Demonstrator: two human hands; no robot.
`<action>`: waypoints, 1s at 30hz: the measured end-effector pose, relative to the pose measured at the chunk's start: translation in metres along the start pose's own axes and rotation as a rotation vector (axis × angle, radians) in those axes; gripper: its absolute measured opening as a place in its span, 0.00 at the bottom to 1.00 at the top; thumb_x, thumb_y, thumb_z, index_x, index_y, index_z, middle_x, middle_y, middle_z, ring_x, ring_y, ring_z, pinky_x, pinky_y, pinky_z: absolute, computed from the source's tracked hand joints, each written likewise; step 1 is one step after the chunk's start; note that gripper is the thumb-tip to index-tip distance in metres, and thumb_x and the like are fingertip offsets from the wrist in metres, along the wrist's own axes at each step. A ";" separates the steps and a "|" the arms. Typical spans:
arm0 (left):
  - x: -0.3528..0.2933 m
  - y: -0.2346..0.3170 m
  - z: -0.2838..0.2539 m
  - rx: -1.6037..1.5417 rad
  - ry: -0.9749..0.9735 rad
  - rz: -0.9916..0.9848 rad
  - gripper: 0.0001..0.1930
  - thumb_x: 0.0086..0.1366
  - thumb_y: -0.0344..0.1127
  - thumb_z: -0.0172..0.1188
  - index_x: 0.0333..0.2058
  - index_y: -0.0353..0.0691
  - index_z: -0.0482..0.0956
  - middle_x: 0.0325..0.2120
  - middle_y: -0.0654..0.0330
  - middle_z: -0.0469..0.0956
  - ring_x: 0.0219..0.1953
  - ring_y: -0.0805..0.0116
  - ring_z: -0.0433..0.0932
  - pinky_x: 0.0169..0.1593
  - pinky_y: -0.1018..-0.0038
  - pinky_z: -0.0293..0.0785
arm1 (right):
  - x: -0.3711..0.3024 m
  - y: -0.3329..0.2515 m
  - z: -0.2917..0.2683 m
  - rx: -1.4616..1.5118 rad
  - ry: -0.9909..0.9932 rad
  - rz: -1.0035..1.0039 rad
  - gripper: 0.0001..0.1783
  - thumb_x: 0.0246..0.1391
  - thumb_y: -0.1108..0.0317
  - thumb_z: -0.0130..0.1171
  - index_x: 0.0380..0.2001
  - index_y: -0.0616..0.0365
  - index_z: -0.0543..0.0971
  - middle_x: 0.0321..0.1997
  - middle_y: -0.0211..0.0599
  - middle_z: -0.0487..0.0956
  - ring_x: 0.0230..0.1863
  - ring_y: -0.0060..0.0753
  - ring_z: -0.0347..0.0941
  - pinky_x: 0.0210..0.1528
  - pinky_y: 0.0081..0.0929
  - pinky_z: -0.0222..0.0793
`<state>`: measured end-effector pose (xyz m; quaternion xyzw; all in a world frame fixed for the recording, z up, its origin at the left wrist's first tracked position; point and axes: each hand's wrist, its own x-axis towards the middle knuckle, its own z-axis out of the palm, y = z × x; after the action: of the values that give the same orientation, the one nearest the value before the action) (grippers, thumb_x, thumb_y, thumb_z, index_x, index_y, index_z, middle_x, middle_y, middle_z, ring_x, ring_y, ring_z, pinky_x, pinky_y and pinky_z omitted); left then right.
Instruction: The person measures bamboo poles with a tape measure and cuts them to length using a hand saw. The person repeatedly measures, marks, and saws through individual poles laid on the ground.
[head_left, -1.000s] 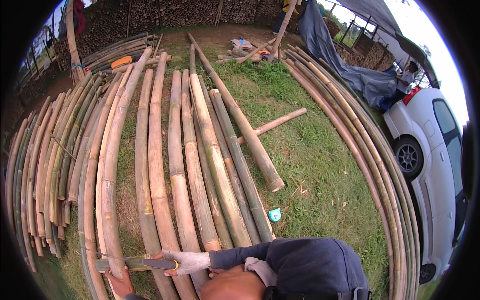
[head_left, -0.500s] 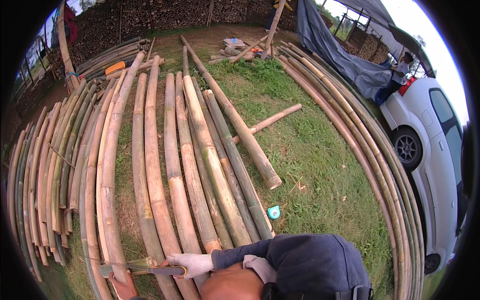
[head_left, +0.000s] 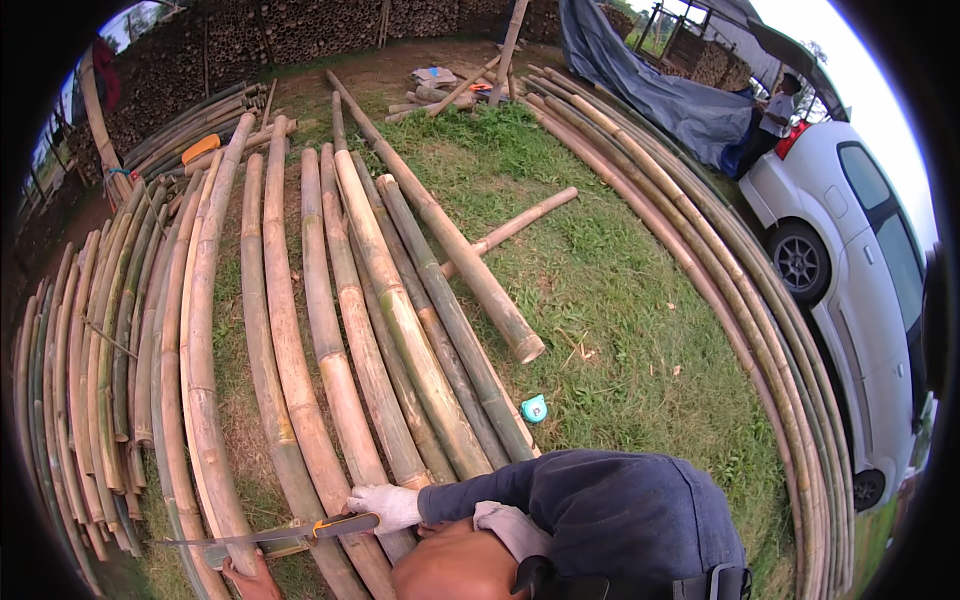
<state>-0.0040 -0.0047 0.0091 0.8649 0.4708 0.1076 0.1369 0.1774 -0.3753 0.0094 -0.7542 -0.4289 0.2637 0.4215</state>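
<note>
- Grasping a handsaw [head_left: 346, 525] by its handle with the gloved right hand [head_left: 388, 506], fingers partly hidden but closed round the grip.
- Drawn farther right than a second ago, with a longer stretch of bare blade now showing between handle and bamboo pole [head_left: 202, 380].
- Crossing that pole close to its near end, with the tip reaching left past it.
- Clasped round the same pole, as before, with the bare left hand [head_left: 253, 582], just nearer than the blade (and partly cut off by the near edge of the view).
- Seen lying crosswise under the pole, near both hands: a short green bamboo piece [head_left: 288, 546].
- Unmoved on the grass [head_left: 640, 400] to the right: a teal tape measure [head_left: 535, 408].
</note>
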 end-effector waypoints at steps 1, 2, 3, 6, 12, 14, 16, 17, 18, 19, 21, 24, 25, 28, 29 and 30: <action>-0.001 0.000 0.000 -0.004 0.016 0.021 0.38 0.63 0.66 0.70 0.65 0.58 0.67 0.58 0.50 0.81 0.53 0.36 0.83 0.54 0.47 0.76 | 0.000 0.006 0.003 0.047 0.011 0.038 0.33 0.56 0.56 0.73 0.62 0.54 0.76 0.53 0.51 0.77 0.57 0.61 0.76 0.58 0.50 0.75; -0.002 0.000 0.000 -0.006 0.031 0.044 0.39 0.63 0.66 0.70 0.65 0.58 0.67 0.58 0.50 0.81 0.53 0.37 0.83 0.54 0.47 0.76 | 0.001 0.010 0.006 0.085 0.024 0.091 0.32 0.58 0.53 0.73 0.61 0.54 0.77 0.53 0.51 0.77 0.57 0.61 0.77 0.57 0.50 0.75; -0.003 0.001 0.000 0.001 0.032 0.035 0.38 0.63 0.66 0.70 0.65 0.58 0.67 0.58 0.50 0.81 0.53 0.37 0.83 0.54 0.47 0.76 | 0.002 0.015 0.007 0.146 0.004 0.136 0.32 0.59 0.49 0.73 0.61 0.52 0.77 0.54 0.50 0.78 0.58 0.59 0.78 0.57 0.50 0.75; -0.003 0.003 0.001 0.007 0.049 0.034 0.38 0.63 0.65 0.70 0.65 0.58 0.67 0.57 0.51 0.81 0.53 0.37 0.83 0.54 0.47 0.76 | 0.007 0.020 0.006 0.200 0.038 0.192 0.31 0.59 0.48 0.73 0.60 0.49 0.77 0.52 0.49 0.78 0.55 0.61 0.78 0.54 0.51 0.76; 0.002 -0.003 0.002 0.023 -0.002 -0.010 0.38 0.64 0.64 0.69 0.66 0.59 0.66 0.58 0.52 0.81 0.53 0.37 0.83 0.54 0.48 0.77 | 0.001 0.016 0.004 -0.145 -0.183 -0.057 0.36 0.46 0.55 0.77 0.59 0.52 0.78 0.55 0.53 0.75 0.59 0.62 0.74 0.58 0.55 0.74; 0.003 -0.007 0.005 0.006 -0.003 0.007 0.38 0.64 0.64 0.69 0.68 0.60 0.66 0.59 0.51 0.81 0.54 0.37 0.82 0.54 0.47 0.77 | -0.005 0.015 0.010 -0.204 -0.211 -0.054 0.38 0.40 0.58 0.77 0.58 0.55 0.78 0.57 0.53 0.73 0.62 0.61 0.70 0.60 0.54 0.73; 0.005 -0.013 0.011 0.035 0.008 -0.016 0.40 0.65 0.63 0.68 0.71 0.60 0.63 0.60 0.50 0.81 0.55 0.37 0.82 0.54 0.47 0.77 | -0.008 0.016 0.020 -0.302 -0.188 -0.085 0.39 0.39 0.58 0.77 0.57 0.56 0.78 0.58 0.52 0.73 0.62 0.61 0.70 0.60 0.54 0.73; 0.006 -0.016 0.015 0.052 0.016 -0.028 0.41 0.65 0.63 0.68 0.72 0.60 0.62 0.61 0.50 0.80 0.56 0.37 0.82 0.54 0.47 0.77 | -0.011 0.017 0.025 -0.292 -0.145 -0.101 0.34 0.40 0.59 0.76 0.53 0.56 0.79 0.56 0.51 0.72 0.63 0.61 0.69 0.62 0.53 0.71; 0.007 -0.020 0.018 0.052 0.038 -0.015 0.42 0.65 0.62 0.67 0.73 0.58 0.61 0.61 0.50 0.80 0.56 0.37 0.82 0.55 0.47 0.77 | -0.011 0.018 0.030 -0.306 -0.124 -0.123 0.34 0.40 0.60 0.76 0.53 0.56 0.79 0.57 0.51 0.73 0.63 0.61 0.69 0.64 0.53 0.71; 0.008 -0.024 0.022 0.052 0.058 -0.002 0.44 0.66 0.62 0.67 0.74 0.57 0.60 0.62 0.49 0.80 0.56 0.37 0.82 0.55 0.47 0.77 | -0.012 0.020 0.035 -0.327 -0.111 -0.131 0.34 0.40 0.60 0.77 0.53 0.56 0.79 0.58 0.51 0.73 0.64 0.61 0.69 0.65 0.52 0.70; 0.012 -0.035 0.029 0.059 0.087 0.012 0.46 0.66 0.62 0.67 0.76 0.52 0.57 0.62 0.47 0.79 0.57 0.37 0.81 0.57 0.48 0.77 | -0.013 0.023 0.044 -0.367 -0.088 -0.141 0.34 0.40 0.60 0.77 0.53 0.56 0.79 0.58 0.51 0.73 0.66 0.61 0.68 0.67 0.51 0.69; 0.020 -0.053 0.030 0.053 0.026 0.046 0.51 0.65 0.61 0.68 0.78 0.45 0.54 0.63 0.43 0.78 0.60 0.38 0.80 0.59 0.50 0.77 | -0.018 0.028 0.052 -0.415 -0.072 -0.184 0.34 0.42 0.59 0.77 0.54 0.56 0.79 0.59 0.50 0.74 0.69 0.61 0.67 0.70 0.52 0.68; 0.023 -0.058 0.027 0.032 -0.059 0.077 0.52 0.64 0.60 0.69 0.78 0.44 0.53 0.64 0.41 0.78 0.61 0.39 0.80 0.60 0.50 0.77 | -0.021 0.029 0.052 -0.427 -0.074 -0.220 0.34 0.43 0.59 0.77 0.55 0.56 0.79 0.59 0.50 0.74 0.69 0.61 0.67 0.70 0.52 0.67; 0.022 -0.057 0.029 0.134 -0.049 0.046 0.57 0.59 0.55 0.75 0.79 0.42 0.51 0.64 0.37 0.76 0.64 0.40 0.77 0.62 0.52 0.76 | -0.030 0.036 0.043 -0.409 -0.033 -0.237 0.34 0.46 0.58 0.75 0.57 0.56 0.79 0.59 0.49 0.75 0.72 0.62 0.66 0.70 0.54 0.68; 0.020 -0.053 0.031 0.175 -0.026 -0.001 0.58 0.58 0.54 0.76 0.79 0.42 0.52 0.64 0.37 0.76 0.64 0.39 0.77 0.63 0.52 0.76 | -0.032 0.041 0.036 -0.389 -0.048 -0.211 0.34 0.48 0.58 0.75 0.59 0.55 0.79 0.59 0.48 0.76 0.73 0.62 0.66 0.69 0.55 0.69; 0.018 -0.048 0.031 0.217 -0.004 -0.048 0.58 0.57 0.53 0.77 0.79 0.42 0.52 0.64 0.37 0.76 0.64 0.39 0.77 0.63 0.52 0.76 | -0.032 0.047 0.026 -0.424 0.056 -0.204 0.34 0.50 0.58 0.74 0.60 0.55 0.79 0.59 0.49 0.76 0.74 0.63 0.65 0.70 0.56 0.67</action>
<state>-0.0226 0.0314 -0.0355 0.8633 0.5000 0.0512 0.0458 0.1613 -0.4055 -0.0429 -0.7857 -0.5367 0.1029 0.2900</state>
